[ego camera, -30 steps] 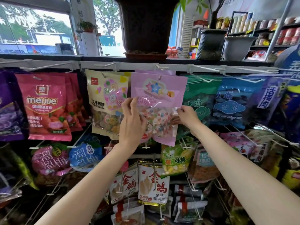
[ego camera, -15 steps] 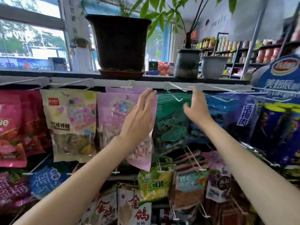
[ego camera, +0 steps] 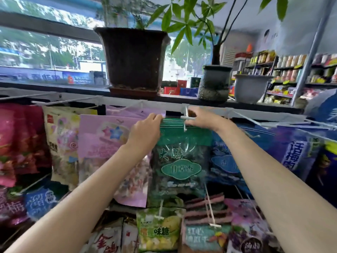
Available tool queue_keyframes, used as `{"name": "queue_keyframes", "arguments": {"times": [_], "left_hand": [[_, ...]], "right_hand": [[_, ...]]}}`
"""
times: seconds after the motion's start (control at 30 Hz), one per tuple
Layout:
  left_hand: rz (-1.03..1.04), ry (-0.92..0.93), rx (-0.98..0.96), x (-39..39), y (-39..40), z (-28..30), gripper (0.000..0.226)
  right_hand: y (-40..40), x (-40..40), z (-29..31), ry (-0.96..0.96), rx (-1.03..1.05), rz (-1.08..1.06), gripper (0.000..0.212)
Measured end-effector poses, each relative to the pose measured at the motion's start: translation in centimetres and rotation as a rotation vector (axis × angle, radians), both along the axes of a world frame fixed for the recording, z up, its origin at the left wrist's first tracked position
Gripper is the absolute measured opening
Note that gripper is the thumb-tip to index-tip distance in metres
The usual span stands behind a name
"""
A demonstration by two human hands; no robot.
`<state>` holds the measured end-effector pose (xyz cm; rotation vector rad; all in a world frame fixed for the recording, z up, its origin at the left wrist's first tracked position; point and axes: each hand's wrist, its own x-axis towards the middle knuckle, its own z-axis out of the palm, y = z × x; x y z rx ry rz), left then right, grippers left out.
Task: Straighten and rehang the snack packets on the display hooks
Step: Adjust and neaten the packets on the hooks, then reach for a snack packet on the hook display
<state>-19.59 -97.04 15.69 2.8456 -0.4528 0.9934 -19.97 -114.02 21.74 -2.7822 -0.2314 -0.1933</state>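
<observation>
A green snack packet (ego camera: 180, 161) hangs from a white display hook (ego camera: 186, 116) in the top row. My left hand (ego camera: 144, 132) grips the packet's top left corner with curled fingers. My right hand (ego camera: 200, 119) pinches its top edge beside the hook's tip. Left of it hangs a pink candy packet (ego camera: 107, 143), partly behind my left forearm. A cream lollipop packet (ego camera: 62, 139) hangs further left.
A blue packet (ego camera: 224, 161) and a purple packet (ego camera: 299, 156) hang to the right. Red packets (ego camera: 20, 141) hang at far left. Lower hooks carry more packets, such as a yellow-green one (ego camera: 158, 232). Plant pots (ego camera: 133, 59) stand on the ledge above.
Both hands left the pink candy packet and rose to the right. They now hold the top of the green packet at its hook. The view has tilted upward.
</observation>
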Motion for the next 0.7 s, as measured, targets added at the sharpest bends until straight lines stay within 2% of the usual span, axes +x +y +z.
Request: {"name": "queue_keyframes", "arguments": {"times": [0.07, 0.2, 0.3, 0.5, 0.7], "left_hand": [[-0.022, 0.006, -0.035, -0.3, 0.0, -0.2, 0.034], [-0.055, 0.03, -0.09, -0.5, 0.6, -0.3, 0.043], [-0.1, 0.032, -0.132, 0.1, 1.2, -0.4, 0.042], [-0.121, 0.026, -0.238, 0.6, 1.5, 0.0, 0.032], [-0.133, 0.027, -0.337, 0.6, 2.5, 0.5, 0.03]], "right_hand": [[-0.3, 0.5, -0.4, -0.037, -0.028, -0.012, 0.014], [-0.5, 0.0, -1.0, -0.126, -0.046, -0.023, 0.038], [-0.2, -1.2, -1.3, -0.203, -0.134, -0.022, 0.024], [0.0, -3.1, -1.1, -0.2, -0.217, -0.006, 0.035], [0.4, -4.8, -0.9, -0.201, -0.328, -0.036, 0.036]]}}
